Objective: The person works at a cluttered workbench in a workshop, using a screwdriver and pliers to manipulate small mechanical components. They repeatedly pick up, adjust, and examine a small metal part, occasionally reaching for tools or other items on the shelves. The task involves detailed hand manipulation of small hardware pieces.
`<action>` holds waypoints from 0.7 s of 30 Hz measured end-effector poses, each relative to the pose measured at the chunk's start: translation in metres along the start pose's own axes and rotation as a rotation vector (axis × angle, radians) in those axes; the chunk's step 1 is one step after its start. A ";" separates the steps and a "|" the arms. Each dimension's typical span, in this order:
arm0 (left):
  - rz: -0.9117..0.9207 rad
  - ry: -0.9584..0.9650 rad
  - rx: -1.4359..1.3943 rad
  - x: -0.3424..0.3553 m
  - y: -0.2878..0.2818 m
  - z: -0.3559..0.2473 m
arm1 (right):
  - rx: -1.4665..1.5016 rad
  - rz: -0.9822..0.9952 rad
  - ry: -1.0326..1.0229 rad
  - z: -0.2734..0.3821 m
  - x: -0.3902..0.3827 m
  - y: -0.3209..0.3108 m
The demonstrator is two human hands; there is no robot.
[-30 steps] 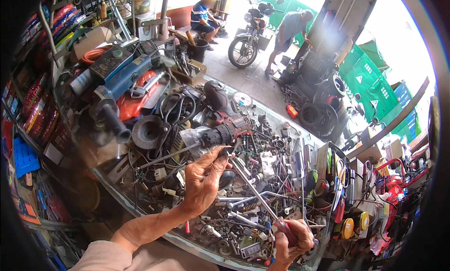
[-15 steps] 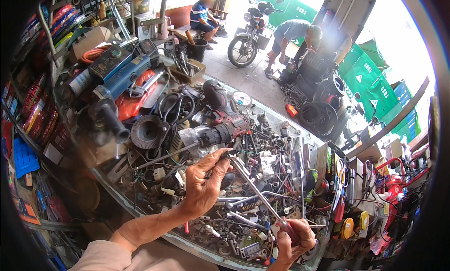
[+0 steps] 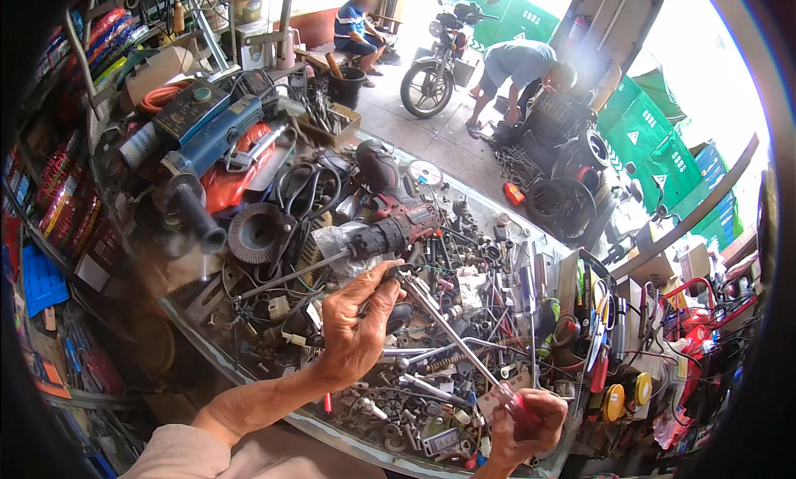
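Gripping screwdriver (image 3: pixel 467 350), right hand (image 3: pixel 533 425) curled (left hand (image 3: pixel 358 328) higher).

Motorcycle (image 3: pixel 448 55) upright on pale floor (image 3: pixel 448 143), seated person (image 3: pixel 355 33) to its left, bending person (image 3: pixel 516 65), green barrier panels (image 3: pixel 678 171)

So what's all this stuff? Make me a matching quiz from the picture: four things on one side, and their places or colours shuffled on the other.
Things:
1. Screwdriver
2. Small dark part
3. Cordless drill
4. Motorcycle

Places and colours:
A. Red and black, lying on the cluttered workbench
B. Standing on the floor beyond the workbench
C. Held by its reddish handle in the right hand
D. Pinched between thumb and finger of the left hand

Right pairs: 1-C, 2-D, 3-A, 4-B
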State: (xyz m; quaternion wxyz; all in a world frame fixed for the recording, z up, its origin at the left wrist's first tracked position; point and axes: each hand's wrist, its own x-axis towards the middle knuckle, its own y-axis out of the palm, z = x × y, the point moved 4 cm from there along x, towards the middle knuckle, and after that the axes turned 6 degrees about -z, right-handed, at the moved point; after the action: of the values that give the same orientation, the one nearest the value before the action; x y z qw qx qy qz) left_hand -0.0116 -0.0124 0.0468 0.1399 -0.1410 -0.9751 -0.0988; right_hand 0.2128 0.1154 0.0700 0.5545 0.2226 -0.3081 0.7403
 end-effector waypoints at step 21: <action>0.043 0.093 0.120 -0.005 0.002 -0.001 | 0.181 -0.221 0.115 -0.009 -0.030 -0.010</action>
State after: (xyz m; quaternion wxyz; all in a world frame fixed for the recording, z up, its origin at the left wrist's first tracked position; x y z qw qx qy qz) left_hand -0.0063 -0.0118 0.0468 0.1952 -0.1487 -0.9684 -0.0437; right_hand 0.2313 0.1034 0.0451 0.6269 0.2614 -0.1814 0.7112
